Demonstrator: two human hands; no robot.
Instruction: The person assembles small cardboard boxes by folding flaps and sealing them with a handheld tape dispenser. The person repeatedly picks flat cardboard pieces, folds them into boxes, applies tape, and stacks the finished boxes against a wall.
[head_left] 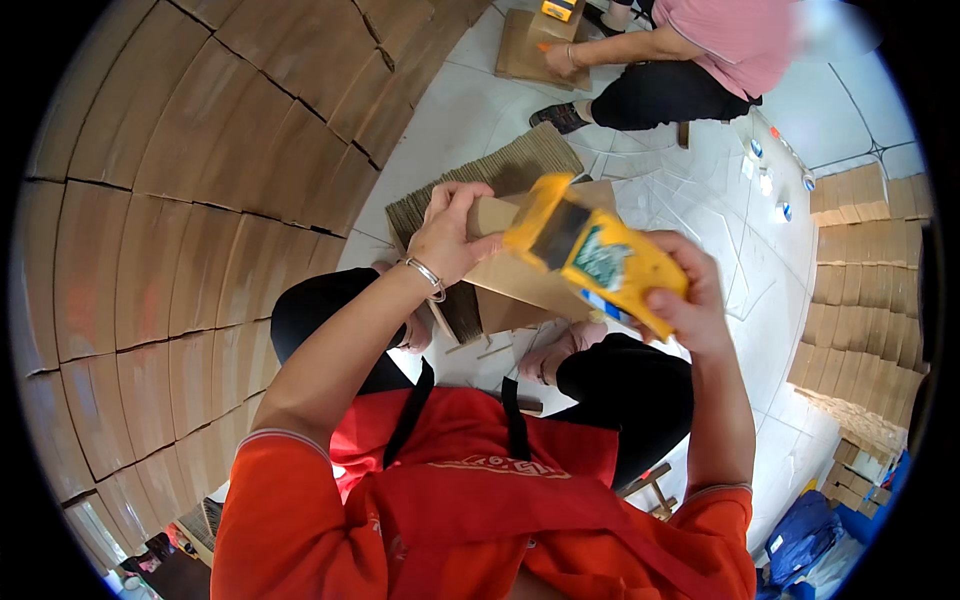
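In front of my knees is a brown cardboard box [530, 282], partly covered by my hands and the tool. My left hand [450, 237] is closed on its near left corner, with fingers over the top and the thumb along the side. A yellow tape dispenser [635, 272] with a dark band and a green label is wrapped in the fingers of my right hand [695, 295]. Its front end, smeared by motion, is over the box's right part; whether it touches the cardboard I cannot tell. Behind the box lies a stack of flattened cartons [510, 165].
Tall walls of stacked cartons [190, 200] rise close on my left; more bundles [865, 290] stand at the right. A co-worker's hand [562, 62] rests on cardboard ahead. Tape rolls [785, 211] and clear film strips lie on the tiled floor [750, 260]. A blue bag [803, 535] is lower right.
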